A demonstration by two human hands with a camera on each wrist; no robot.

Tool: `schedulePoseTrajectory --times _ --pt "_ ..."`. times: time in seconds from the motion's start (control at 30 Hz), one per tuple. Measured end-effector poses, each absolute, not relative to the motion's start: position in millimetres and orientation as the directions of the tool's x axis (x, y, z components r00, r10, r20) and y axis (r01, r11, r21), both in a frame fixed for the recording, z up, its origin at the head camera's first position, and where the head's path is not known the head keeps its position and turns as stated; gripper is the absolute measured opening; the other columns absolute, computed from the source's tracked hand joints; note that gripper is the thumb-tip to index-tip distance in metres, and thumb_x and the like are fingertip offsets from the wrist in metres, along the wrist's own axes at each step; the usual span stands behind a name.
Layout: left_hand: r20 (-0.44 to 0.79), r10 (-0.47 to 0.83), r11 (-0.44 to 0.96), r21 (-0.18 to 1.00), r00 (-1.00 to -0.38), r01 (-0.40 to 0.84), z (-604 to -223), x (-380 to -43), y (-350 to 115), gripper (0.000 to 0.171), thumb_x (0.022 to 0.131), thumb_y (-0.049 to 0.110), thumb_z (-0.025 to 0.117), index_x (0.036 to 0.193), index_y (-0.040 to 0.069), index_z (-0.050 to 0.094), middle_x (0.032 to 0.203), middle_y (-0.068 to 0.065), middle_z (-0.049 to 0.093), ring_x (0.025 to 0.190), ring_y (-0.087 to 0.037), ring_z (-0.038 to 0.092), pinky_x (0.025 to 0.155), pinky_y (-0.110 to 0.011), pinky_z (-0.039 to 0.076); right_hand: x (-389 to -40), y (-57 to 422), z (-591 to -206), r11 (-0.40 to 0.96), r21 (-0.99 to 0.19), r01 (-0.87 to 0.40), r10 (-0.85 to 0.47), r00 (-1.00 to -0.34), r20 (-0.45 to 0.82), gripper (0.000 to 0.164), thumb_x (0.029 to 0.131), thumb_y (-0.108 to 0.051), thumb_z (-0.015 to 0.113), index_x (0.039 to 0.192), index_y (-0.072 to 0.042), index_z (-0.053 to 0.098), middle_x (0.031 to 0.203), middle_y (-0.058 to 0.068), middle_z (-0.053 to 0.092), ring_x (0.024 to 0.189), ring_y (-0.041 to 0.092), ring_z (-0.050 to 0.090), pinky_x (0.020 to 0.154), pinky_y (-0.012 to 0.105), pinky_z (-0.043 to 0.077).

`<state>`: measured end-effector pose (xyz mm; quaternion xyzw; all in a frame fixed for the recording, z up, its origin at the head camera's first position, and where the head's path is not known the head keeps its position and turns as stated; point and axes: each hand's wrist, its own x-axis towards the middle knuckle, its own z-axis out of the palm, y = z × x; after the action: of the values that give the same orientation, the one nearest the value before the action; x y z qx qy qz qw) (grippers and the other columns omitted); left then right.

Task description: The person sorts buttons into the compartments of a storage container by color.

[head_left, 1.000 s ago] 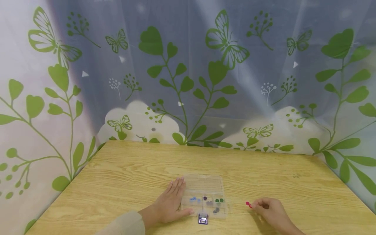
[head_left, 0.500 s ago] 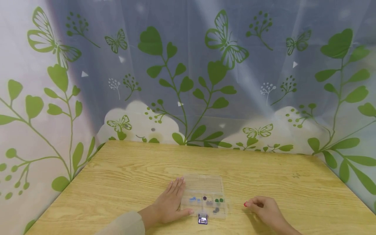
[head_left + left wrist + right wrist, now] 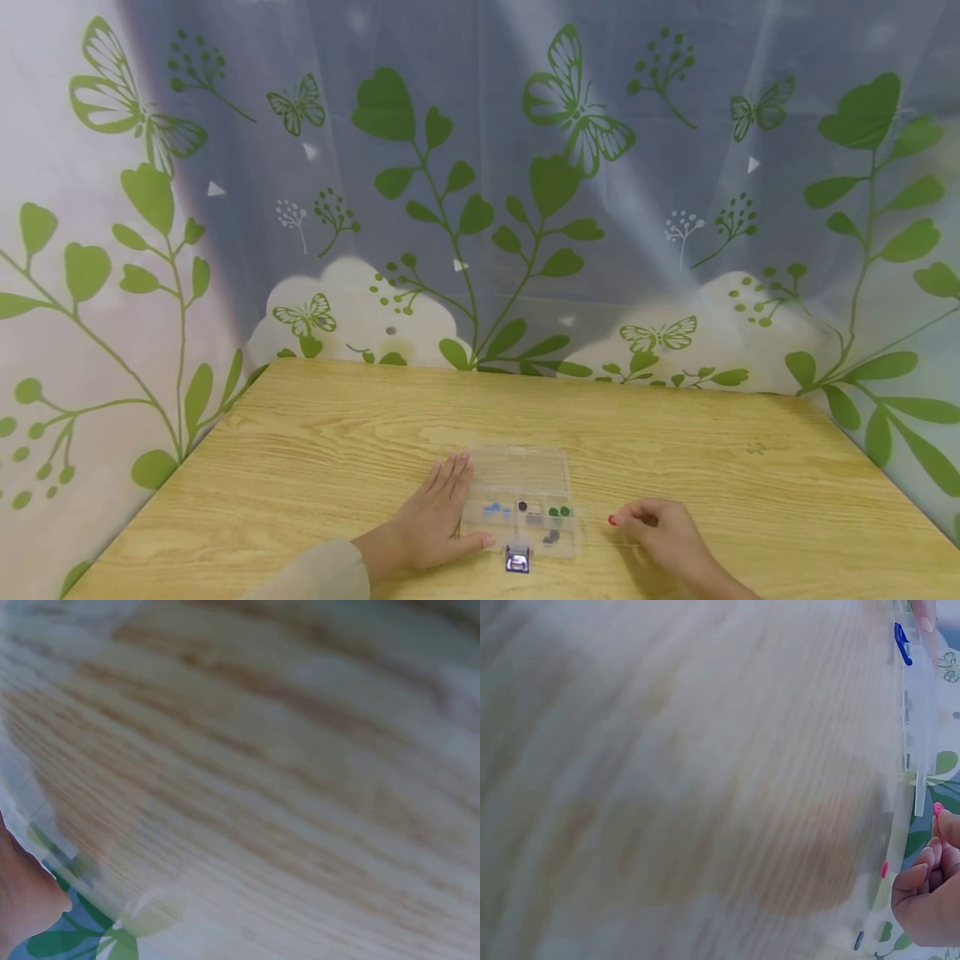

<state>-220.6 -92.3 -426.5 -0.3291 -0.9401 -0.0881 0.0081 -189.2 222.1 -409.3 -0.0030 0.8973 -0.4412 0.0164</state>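
Observation:
My right hand point(image 3: 663, 529) pinches a small pinkish-red button point(image 3: 937, 808) between thumb and fingertips, just right of a clear plastic box point(image 3: 521, 471). The box stands with its lid laid back. Its compartments hold light blue buttons point(image 3: 495, 508), one dark purple button point(image 3: 522, 506), two green buttons point(image 3: 559, 512) and grey ones point(image 3: 552, 537). A dark blue-purple clasp point(image 3: 517, 559) juts from the front. My left hand point(image 3: 435, 521) lies flat along the box's left side, fingers straight, thumb at its front corner. The left wrist view catches only part of that hand.
On the wood-grain table point(image 3: 337, 417), the right wrist view shows another pink button point(image 3: 885, 868) and a dark one point(image 3: 859, 940) near my right hand. A patterned curtain point(image 3: 480, 167) hangs behind and at both sides.
My right hand has moved a little left toward the box, carrying the pinkish-red button. The left hand and the box have stayed in place.

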Motion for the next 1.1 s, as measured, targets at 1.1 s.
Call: schedulePoseTrajectory --times 1.1 --pt "0.066 0.613 0.771 0.167 -0.787 0.615 -426.5 -220.9 -92.1 0.092 0.09 0.065 0.033 0.144 -0.008 0.017 0.153 -0.026 0.011 0.142 -0.036 0.014 0.117 -0.046 0.017 -196.6 183.4 -405.2 0.578 -0.815 -0.038 -0.05 -0.999 0.01 0.012 0.084 -0.01 0.064 0.083 0.001 0.069 0.08 0.005 0.069 0.069 0.01 0.054 0.056 0.019 0.044"
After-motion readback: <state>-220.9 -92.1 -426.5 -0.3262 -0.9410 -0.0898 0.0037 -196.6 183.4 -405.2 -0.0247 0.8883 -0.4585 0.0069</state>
